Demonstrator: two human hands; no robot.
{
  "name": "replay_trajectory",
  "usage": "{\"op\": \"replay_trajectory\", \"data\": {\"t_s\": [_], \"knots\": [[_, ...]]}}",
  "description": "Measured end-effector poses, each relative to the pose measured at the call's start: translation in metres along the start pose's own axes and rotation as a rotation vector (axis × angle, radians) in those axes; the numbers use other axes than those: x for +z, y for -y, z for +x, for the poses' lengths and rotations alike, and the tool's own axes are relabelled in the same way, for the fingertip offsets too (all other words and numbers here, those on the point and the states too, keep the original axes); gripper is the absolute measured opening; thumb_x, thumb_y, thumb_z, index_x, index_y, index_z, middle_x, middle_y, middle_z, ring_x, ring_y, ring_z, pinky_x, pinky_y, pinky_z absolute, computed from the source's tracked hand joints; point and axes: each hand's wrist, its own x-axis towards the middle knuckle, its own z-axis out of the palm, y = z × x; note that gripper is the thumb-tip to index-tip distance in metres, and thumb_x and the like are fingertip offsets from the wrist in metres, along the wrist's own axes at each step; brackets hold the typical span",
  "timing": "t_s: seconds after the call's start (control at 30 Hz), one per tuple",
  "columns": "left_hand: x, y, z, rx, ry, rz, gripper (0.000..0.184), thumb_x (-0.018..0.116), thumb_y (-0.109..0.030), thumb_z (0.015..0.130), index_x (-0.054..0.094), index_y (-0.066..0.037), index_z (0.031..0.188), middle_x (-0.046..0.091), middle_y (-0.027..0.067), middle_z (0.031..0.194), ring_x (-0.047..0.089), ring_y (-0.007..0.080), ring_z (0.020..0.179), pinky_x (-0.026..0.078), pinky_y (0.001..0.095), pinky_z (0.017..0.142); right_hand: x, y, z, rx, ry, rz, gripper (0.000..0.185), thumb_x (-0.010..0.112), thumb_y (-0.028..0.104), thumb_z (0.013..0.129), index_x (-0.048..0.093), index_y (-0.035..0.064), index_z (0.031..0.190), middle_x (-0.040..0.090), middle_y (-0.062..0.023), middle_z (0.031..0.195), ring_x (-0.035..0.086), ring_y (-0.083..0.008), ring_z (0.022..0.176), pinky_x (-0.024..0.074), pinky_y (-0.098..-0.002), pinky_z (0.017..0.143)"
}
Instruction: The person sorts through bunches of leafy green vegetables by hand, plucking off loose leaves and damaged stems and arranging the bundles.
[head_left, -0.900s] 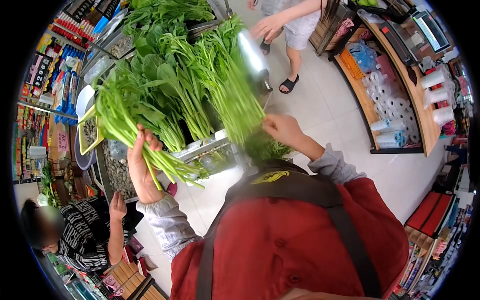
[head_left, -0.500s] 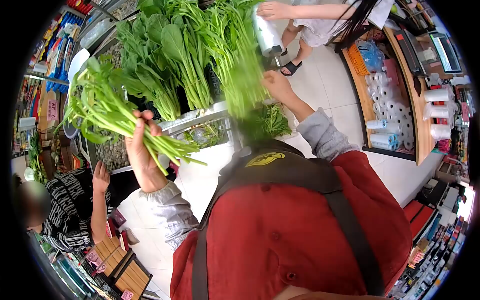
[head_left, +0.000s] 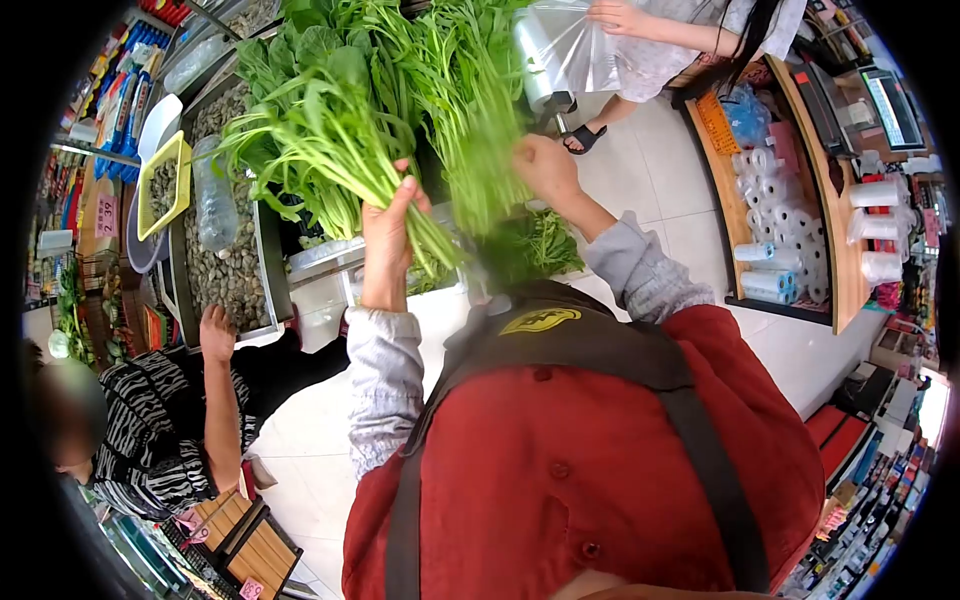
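My left hand (head_left: 388, 235) is closed round the stems of a bunch of leafy greens (head_left: 325, 140), its leaves pointing up and left over the vegetable display. Cut stem ends stick out below the fingers to the right. My right hand (head_left: 548, 170) is curled at the right side of the display, against a second bunch of greens (head_left: 485, 165) that is smeared by motion. Its fingertips are partly hidden, but it appears to grip this bunch. Behind both bunches lie broad-leaved greens (head_left: 310, 55) on the stand.
A tray of shellfish (head_left: 228, 285) with a plastic bottle (head_left: 213, 200) and a yellow basket (head_left: 183, 190) is on the left. One person (head_left: 150, 420) sits or stoops at lower left. Another person's hand (head_left: 618, 15) holds a clear bag (head_left: 570, 45) by a bag roll. Shelves (head_left: 850, 250) stand right.
My left hand has moved right with its greens, uncovering the shellfish tray and yellow basket. My right hand has shifted slightly left. The other person has drawn a clear bag off the roll.
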Motion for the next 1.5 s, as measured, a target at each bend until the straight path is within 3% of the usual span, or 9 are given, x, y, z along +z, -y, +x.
{"op": "replay_trajectory", "data": {"t_s": [0.23, 0.4, 0.53, 0.6, 0.73, 0.77, 1.03, 1.2, 1.5], "knots": [[0.004, 0.024, 0.031, -0.056, -0.057, -0.063, 0.015, 0.06, -0.008, 0.086, 0.053, -0.006, 0.099, 0.057, 0.0055, 0.076, 0.058, 0.0153, 0.061, 0.05, 0.0275, 0.054, -0.005, 0.023, 0.004, 0.063, 0.007, 0.442, 0.023, 0.06, 0.022, 0.081, 0.063, 0.0033, 0.094, 0.066, -0.0071, 0.084, 0.06, -0.0147, 0.073, 0.0463, -0.0294, 0.064], [0.013, 0.016, 0.032, -0.06, 0.004, -0.072, 0.016, 0.06, -0.007, 0.085, 0.052, -0.006, 0.098, 0.062, 0.0079, 0.081, 0.059, 0.0151, 0.063, 0.05, 0.0271, 0.054, -0.023, 0.064, -0.011, 0.444, 0.3, 1.434, 0.021, 0.059, 0.022, 0.085, 0.062, 0.0023, 0.094, 0.059, 0.0018, 0.073, 0.051, -0.0059, 0.065, 0.0392, -0.0202, 0.057], [0.026, 0.013, 0.024, -0.085, -0.012, -0.053, 0.017, 0.061, -0.005, 0.084, 0.052, -0.006, 0.098, 0.064, 0.0097, 0.082, 0.06, 0.0153, 0.064, 0.05, 0.027, 0.054, -0.039, 0.079, -0.028, 0.4, 0.413, 1.428, 0.024, 0.062, 0.023, 0.084, 0.062, 0.0014, 0.094, 0.057, 0.0014, 0.069, 0.048, -0.0044, 0.062, 0.0382, -0.0194, 0.055], [0.029, 0.011, 0.019, -0.096, 0.033, -0.051, 0.017, 0.061, -0.005, 0.084, 0.052, -0.006, 0.098, 0.064, 0.0101, 0.083, 0.06, 0.0152, 0.064, 0.05, 0.0269, 0.055, -0.032, 0.07, -0.032, 0.279, 0.505, 0.988, 0.024, 0.063, 0.022, 0.083, 0.062, 0.0011, 0.094, 0.057, 0.0012, 0.07, 0.047, -0.0043, 0.059, 0.038, -0.0195, 0.054], [0.03, 0.01, 0.011, -0.151, 0.052, -0.009, 0.018, 0.063, -0.002, 0.082, 0.054, -0.005, 0.097, 0.064, 0.0102, 0.087, 0.058, 0.0143, 0.066, 0.05, 0.026, 0.057, -0.02, 0.075, -0.047, 0.233, 0.522, 0.833, 0.021, 0.065, 0.02, 0.081, 0.063, 0.0026, 0.093, 0.059, 0.0016, 0.07, 0.047, -0.0049, 0.055, 0.0378, -0.019, 0.052], [0.03, 0.011, 0.011, -0.142, 0.08, 0.004, 0.019, 0.063, -0.001, 0.081, 0.054, -0.005, 0.097, 0.063, 0.0097, 0.085, 0.058, 0.0143, 0.065, 0.049, 0.0259, 0.057, -0.017, 0.077, -0.051, 0.208, 0.462, 0.819, 0.014, 0.067, 0.018, 0.079, 0.064, 0.0062, 0.085, 0.051, 0.0045, 0.06, 0.041, -0.0042, 0.049, 0.0306, -0.0189, 0.044], [0.035, 0.008, -0.001, -0.22, 0.078, 0.098, 0.023, 0.064, 0.004, 0.077, 0.054, -0.002, 0.097, 0.062, 0.0094, 0.081, 0.059, 0.0163, 0.066, 0.048, 0.0265, 0.057, -0.01, 0.066, -0.064, 0.426, 0.504, 0.893, 0.014, 0.066, 0.02, 0.079, 0.062, 0.0069, 0.084, 0.051, 0.0037, 0.062, 0.043, -0.0055, 0.052, 0.0328, -0.0196, 0.047], [0.036, 0.017, 0.0, -0.215, 0.029, 0.136, 0.025, 0.064, 0.006, 0.076, 0.053, -0.002, 0.097, 0.06, 0.0086, 0.08, 0.059, 0.0175, 0.066, 0.049, 0.0275, 0.056, -0.007, 0.064, -0.069, 0.537, 0.456, 1.012, 0.013, 0.061, 0.02, 0.084, 0.057, 0.007, 0.084, 0.058, 0.0002, 0.074, 0.052, -0.0059, 0.06, 0.0435, -0.0198, 0.052], [0.04, 0.02, 0.004, -0.207, 0.029, 0.069, 0.021, 0.062, 0.009, 0.075, 0.056, -0.002, 0.093, 0.061, 0.0072, 0.082, 0.062, 0.0181, 0.071, 0.052, 0.0287, 0.062, 0.002, 0.047, -0.063, 0.263, 0.472, 0.997, 0.012, 0.054, 0.013, 0.089, 0.055, 0.0018, 0.085, 0.057, -0.0037, 0.069, 0.057, -0.0107, 0.057, 0.0512, -0.0243, 0.055]]}}
